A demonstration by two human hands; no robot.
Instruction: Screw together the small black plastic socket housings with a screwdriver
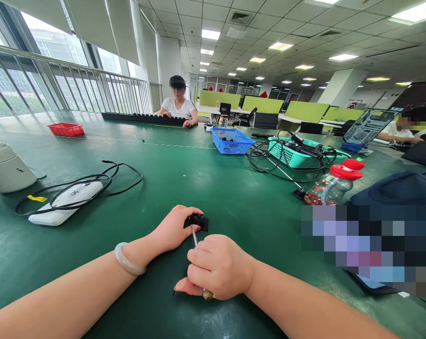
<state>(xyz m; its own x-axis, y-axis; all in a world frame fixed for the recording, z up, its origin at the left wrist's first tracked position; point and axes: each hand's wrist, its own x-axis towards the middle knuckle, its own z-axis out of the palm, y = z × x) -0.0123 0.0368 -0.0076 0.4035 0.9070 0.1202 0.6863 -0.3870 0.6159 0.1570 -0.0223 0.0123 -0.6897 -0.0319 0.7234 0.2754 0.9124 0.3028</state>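
Note:
My left hand [173,228], with a pale bangle on its wrist, pinches a small black part [197,221] against the green table [205,183]. My right hand [218,267] is curled around a thin screwdriver [195,238]. The metal shaft points up and away, with its tip at the black part. The tool's wooden butt shows under my fingers. Both hands sit near the table's front edge, close together.
A white device with a looped black cable [66,200] and a pale jug [6,169] lie at left. A red-lidded jar [334,183], a blue basket [232,141], a teal basket with cables [297,153] and a red tray [65,129] stand farther off. Two people sit at the back.

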